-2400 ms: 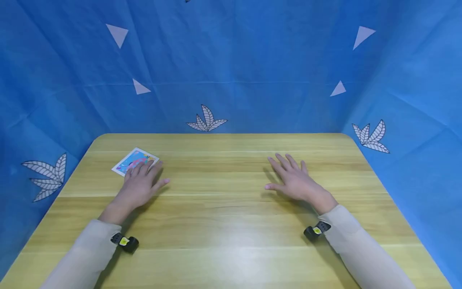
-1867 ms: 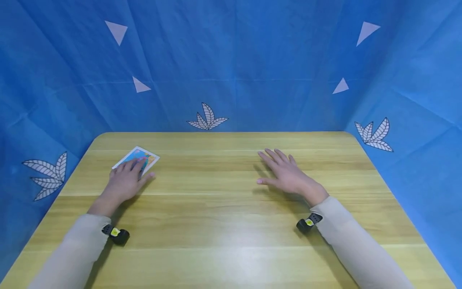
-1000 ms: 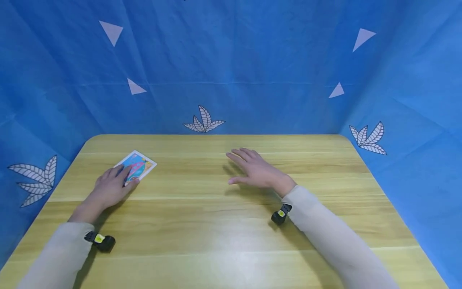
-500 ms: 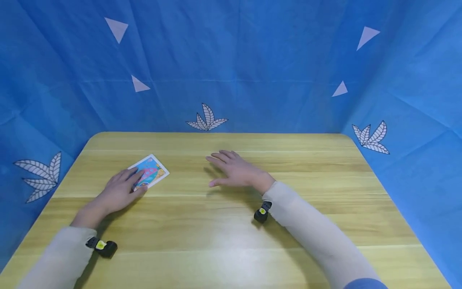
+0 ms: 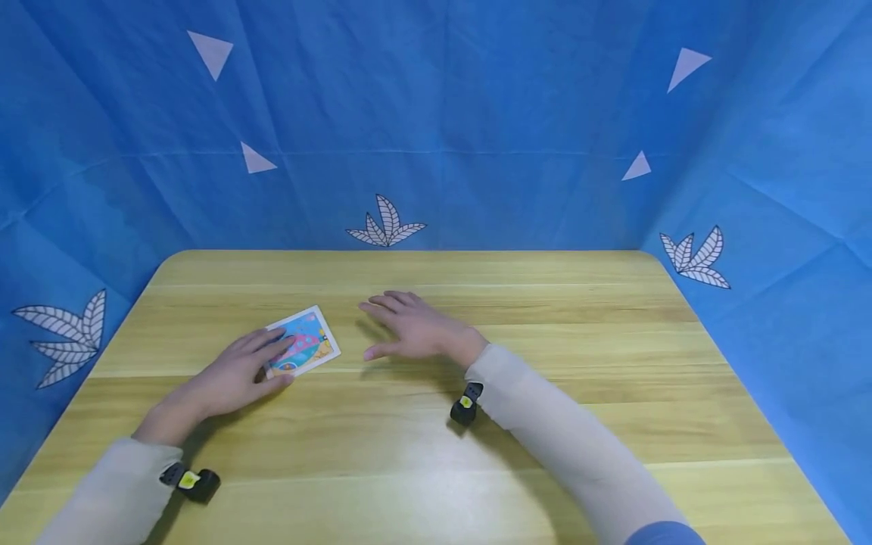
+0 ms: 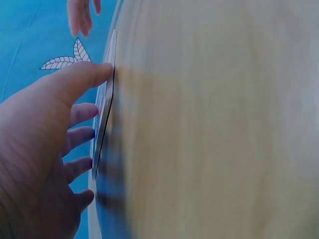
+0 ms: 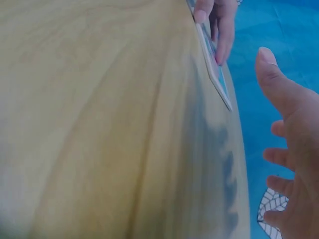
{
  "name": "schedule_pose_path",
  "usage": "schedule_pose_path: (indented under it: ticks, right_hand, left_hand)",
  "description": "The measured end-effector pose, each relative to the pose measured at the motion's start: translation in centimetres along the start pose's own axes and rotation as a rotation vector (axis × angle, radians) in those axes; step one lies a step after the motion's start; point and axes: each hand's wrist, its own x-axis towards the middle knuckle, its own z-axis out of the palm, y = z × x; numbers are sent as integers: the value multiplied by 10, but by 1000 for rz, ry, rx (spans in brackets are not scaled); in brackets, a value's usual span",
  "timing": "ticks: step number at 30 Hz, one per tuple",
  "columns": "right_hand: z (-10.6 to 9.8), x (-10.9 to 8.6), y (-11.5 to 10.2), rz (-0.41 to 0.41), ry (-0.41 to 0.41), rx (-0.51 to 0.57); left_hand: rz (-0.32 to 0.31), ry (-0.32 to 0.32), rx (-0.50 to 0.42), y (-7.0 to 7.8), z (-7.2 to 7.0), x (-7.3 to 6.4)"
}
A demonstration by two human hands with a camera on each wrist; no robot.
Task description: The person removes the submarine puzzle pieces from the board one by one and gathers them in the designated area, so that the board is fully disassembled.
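nearest, pale sleeves (image 5: 112, 492) are seen, with a small wrist camera (image 5: 200, 484) worn at each cuff. the left hand (image 5: 238, 378) is laid over the card (image 5: 306, 347): fingers are stretched rather than curled across its printed face, and the thumb is set at its near edge. by that hand the card has been shifted over the last moments from the left part of the table (image 5: 668, 378) toward its middle, and has been turned somewhat on the way. the right hand (image 5: 412, 329) has been brought leftward and is held near the card's right side, apart from it, with fingers spread and nothing grasped. the gap between the hands has thus been narrowed, and the step in hand is judged to be a sliding of the card under light pressure. the card appears flat on the table; whether a corner is raised cannot be told. farthest off, blue cloth (image 5: 490, 91) is hung, marked with leaf prints (image 5: 390, 221).
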Motion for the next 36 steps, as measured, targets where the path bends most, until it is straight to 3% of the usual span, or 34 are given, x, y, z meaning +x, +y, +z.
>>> schedule_pose_path:
  ticks: [5, 16, 24, 28, 36]
  right_hand:
    - [7, 6, -8, -7, -17, -12]
    - [19, 18, -19, -65, -41, -42]
    - [16, 20, -29, -71, -119, -53]
    - [18, 17, -30, -56, -153, -62]
    - [19, 3, -25, -36, -145, -59]
  left_hand:
    - [5, -19, -20, 9, 2, 2]
    - [110, -15, -24, 24, 8, 4]
    - [109, -45, -57, 28, 9, 4]
    - [114, -26, -57, 32, 10, 5]
    - [81, -16, -20, 39, 15, 13]
